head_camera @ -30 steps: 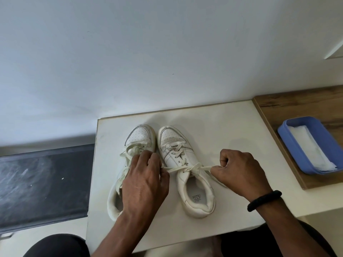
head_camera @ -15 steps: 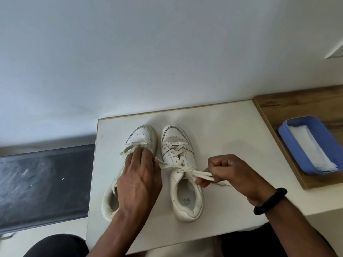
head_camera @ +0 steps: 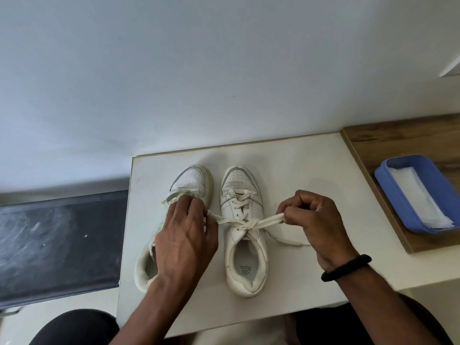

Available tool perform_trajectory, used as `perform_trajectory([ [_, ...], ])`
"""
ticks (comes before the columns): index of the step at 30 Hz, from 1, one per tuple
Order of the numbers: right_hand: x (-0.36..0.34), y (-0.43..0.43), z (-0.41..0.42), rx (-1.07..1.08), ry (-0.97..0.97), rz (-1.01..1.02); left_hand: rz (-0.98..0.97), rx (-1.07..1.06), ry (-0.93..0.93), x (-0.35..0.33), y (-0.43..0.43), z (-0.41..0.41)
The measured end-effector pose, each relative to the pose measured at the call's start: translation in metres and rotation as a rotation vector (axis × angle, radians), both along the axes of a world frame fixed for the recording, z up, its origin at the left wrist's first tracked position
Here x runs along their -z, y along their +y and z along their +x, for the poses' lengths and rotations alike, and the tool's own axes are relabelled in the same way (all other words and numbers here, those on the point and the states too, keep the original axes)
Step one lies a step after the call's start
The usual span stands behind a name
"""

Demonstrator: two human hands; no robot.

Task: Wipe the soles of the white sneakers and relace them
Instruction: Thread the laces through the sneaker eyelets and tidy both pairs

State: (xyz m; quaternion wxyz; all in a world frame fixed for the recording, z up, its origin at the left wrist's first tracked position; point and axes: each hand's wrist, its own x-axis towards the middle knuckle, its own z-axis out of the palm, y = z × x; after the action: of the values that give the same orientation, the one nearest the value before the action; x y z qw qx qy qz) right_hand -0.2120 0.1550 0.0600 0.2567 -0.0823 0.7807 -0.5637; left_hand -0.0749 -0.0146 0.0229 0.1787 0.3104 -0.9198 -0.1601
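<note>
Two white sneakers stand side by side on the white table [head_camera: 298, 175], toes toward the wall. The right sneaker [head_camera: 245, 245] is laced, with a knot in its lace [head_camera: 245, 224] above the tongue. My left hand [head_camera: 185, 237] pinches the left lace end and lies over the left sneaker [head_camera: 190, 181], hiding its middle. My right hand [head_camera: 315, 220] pinches the right lace end, pulled out to the right. A loose lace tail trails on the table below my right hand. The left sneaker's laces hang loose.
A blue tray [head_camera: 398, 195] holding a white wipe [head_camera: 418, 197] sits on a wooden board [head_camera: 388, 138] at the right. A dark surface [head_camera: 54, 242] lies left of the table. The wall stands close behind the sneakers.
My right hand has moved out to the right, drawing the lace taut across the right sneaker. The right sneaker has straightened and shifted right. My left hand stays on the left lace end.
</note>
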Motion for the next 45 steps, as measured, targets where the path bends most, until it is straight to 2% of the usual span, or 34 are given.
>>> perform_trajectory([
  [4, 0.002, 0.003, -0.003, 0.029, -0.174, -0.116, 0.097, 0.038, 0.116, -0.001, -0.003, 0.000],
  [9, 0.006, 0.002, -0.005, 0.095, -0.365, -0.226, 0.541, 0.004, 0.347, -0.012, 0.003, -0.003],
  [11, 0.008, 0.001, -0.006, 0.115, -0.338, -0.210, 0.721, -0.020, 0.371, -0.008, 0.004, -0.004],
  [13, 0.008, 0.001, -0.007, 0.121, -0.328, -0.210, 0.816, -0.037, 0.374, -0.005, 0.001, -0.004],
  [16, 0.006, 0.002, -0.007, 0.119, -0.451, -0.285, 0.892, -0.021, 0.374, -0.009, -0.001, -0.005],
  [18, 0.006, 0.002, -0.007, 0.082, -0.461, -0.260, 0.904, -0.008, 0.358, -0.010, -0.002, -0.005],
  [22, 0.003, 0.002, -0.004, -0.032, -0.281, -0.081, 0.846, -0.031, 0.325, -0.007, -0.002, -0.005],
  [24, 0.002, 0.004, -0.006, -0.061, -0.218, -0.024, 0.675, -0.039, 0.301, -0.006, -0.002, -0.003],
  [27, 0.005, 0.013, -0.015, -0.119, 0.020, 0.191, 0.254, 0.070, 0.208, -0.005, -0.002, 0.000],
  [30, 0.007, 0.019, -0.018, -0.252, 0.143, 0.392, 0.123, 0.107, 0.126, -0.001, -0.003, 0.000],
  [36, 0.003, 0.025, -0.020, -0.338, 0.133, 0.527, 0.077, 0.088, 0.050, 0.000, -0.003, 0.001],
  [40, -0.001, 0.021, -0.016, -0.347, 0.192, 0.710, 0.088, 0.089, 0.056, 0.000, -0.002, 0.000],
  [43, -0.002, 0.016, -0.009, -0.350, 0.294, 0.771, 0.217, 0.086, 0.102, -0.002, -0.006, 0.000],
  [45, 0.001, 0.016, -0.008, -0.331, 0.358, 0.713, 0.432, 0.025, 0.146, -0.009, -0.005, -0.001],
])
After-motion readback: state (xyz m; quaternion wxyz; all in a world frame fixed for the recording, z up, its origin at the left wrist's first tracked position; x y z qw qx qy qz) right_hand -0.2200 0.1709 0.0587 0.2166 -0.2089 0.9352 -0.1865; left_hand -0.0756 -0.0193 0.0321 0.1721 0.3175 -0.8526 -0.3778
